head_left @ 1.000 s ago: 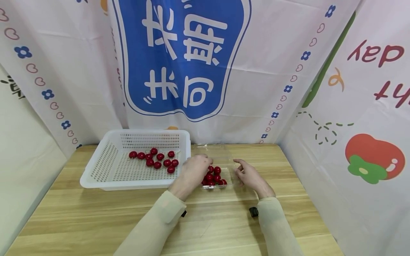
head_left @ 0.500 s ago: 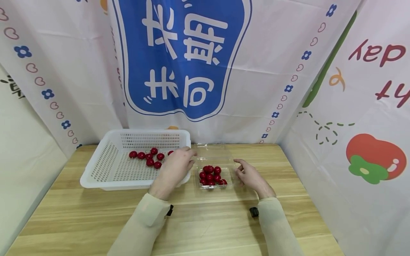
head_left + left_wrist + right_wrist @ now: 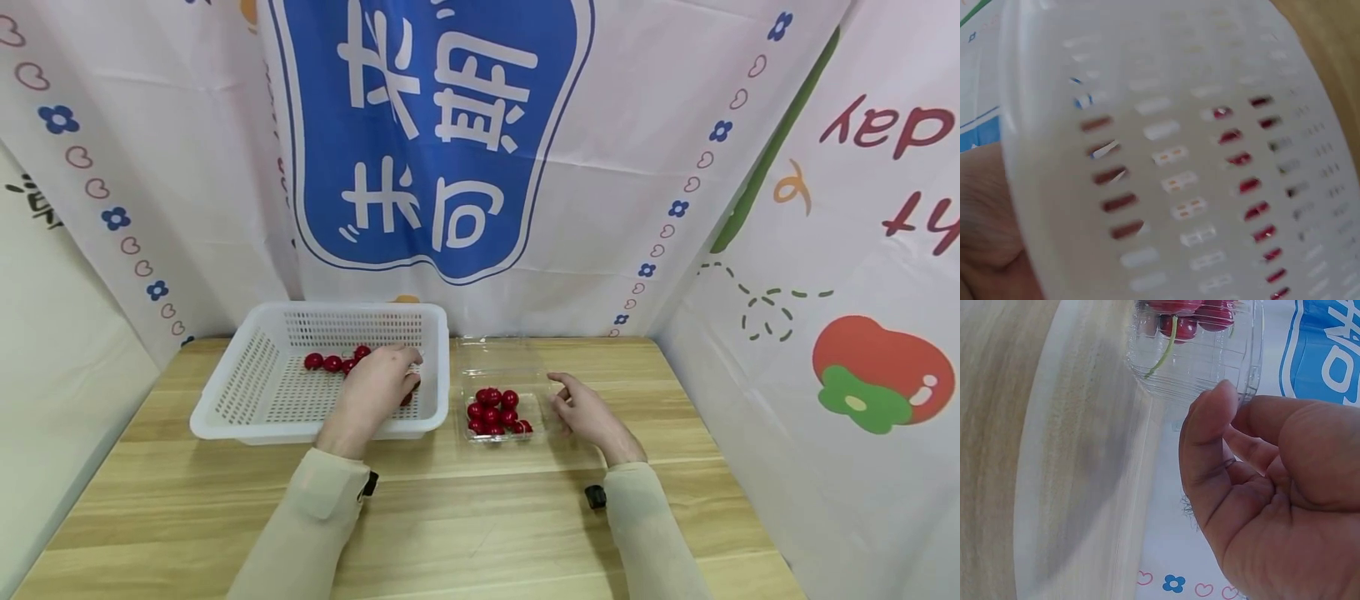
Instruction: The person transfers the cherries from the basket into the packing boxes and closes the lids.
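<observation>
My left hand [image 3: 375, 385] is inside the white plastic basket [image 3: 318, 431], over the red cherries [image 3: 332, 363] on its floor. Thumb and fingers are spread apart, with a dark red cherry [image 3: 407, 398] showing just below the thumb. In the left wrist view the basket wall [image 3: 1166, 112] hides most of that hand. Beside the right side of a clear plastic clamshell box [image 3: 534, 408] is my right hand [image 3: 592, 421], fingers loosely bent. The right wrist view shows its fingertips right at the box's edge. Several cherries [image 3: 491, 415] lie in the box, one with a green stem [image 3: 1169, 347].
The box's clear lid [image 3: 495, 354] is folded back toward the printed curtain [image 3: 585, 275]. The basket and box stand side by side at the back of the wooden table [image 3: 480, 517]. Curtains also border the left and right sides.
My left hand has moved left from over the clamshell box, across the basket rim and into the basket, exposing the cherries in the box. The right hand has stayed beside the box.
</observation>
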Demonstrator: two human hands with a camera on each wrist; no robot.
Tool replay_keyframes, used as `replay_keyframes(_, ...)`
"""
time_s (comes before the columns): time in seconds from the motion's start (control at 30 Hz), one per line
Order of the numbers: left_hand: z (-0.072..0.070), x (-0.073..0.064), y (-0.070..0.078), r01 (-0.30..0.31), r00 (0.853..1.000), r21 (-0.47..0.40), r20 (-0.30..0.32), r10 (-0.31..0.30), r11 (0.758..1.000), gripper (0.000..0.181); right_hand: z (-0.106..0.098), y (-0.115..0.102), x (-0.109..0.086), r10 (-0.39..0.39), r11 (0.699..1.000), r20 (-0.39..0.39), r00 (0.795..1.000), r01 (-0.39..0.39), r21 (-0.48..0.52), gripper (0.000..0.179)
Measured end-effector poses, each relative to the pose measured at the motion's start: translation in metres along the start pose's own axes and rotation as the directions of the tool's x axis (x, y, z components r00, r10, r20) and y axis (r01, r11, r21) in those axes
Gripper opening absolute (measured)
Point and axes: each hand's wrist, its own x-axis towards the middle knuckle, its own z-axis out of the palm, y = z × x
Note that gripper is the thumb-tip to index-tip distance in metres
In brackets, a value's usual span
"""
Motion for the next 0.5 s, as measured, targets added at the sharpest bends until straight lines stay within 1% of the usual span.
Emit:
replay_keyframes(0.1, 0.004, 0.000, -0.007, 0.007, 0.999, 0.005, 0.043, -0.007, 1.000, 0.016, 0.001, 0.000, 0.000, -0.001, 1.000, 0.000, 1.000, 0.001, -0.003, 0.057)
replay_keyframes(0.2, 0.007, 0.000, -0.011, 0.018, 0.995, 0.015, 0.101, -0.019, 1.000, 0.012, 0.001, -0.001, 0.000, -0.001, 1.000, -0.001, 1.000, 0.001, -0.011, 0.057)
replay_keyframes(0.37, 0.010, 0.000, -0.016, 0.035, 0.981, 0.012, 0.192, -0.036, 0.999, 0.017, 0.002, -0.003, 0.000, -0.002, 1.000, -0.003, 1.000, 0.002, -0.014, 0.058)
replay_keyframes(0.5, 0.011, 0.001, -0.020, 0.056, 0.966, 0.017, 0.251, -0.059, 0.998, 0.014, 0.002, -0.004, 0.000, -0.005, 1.000, -0.003, 1.000, 0.005, -0.018, 0.058)
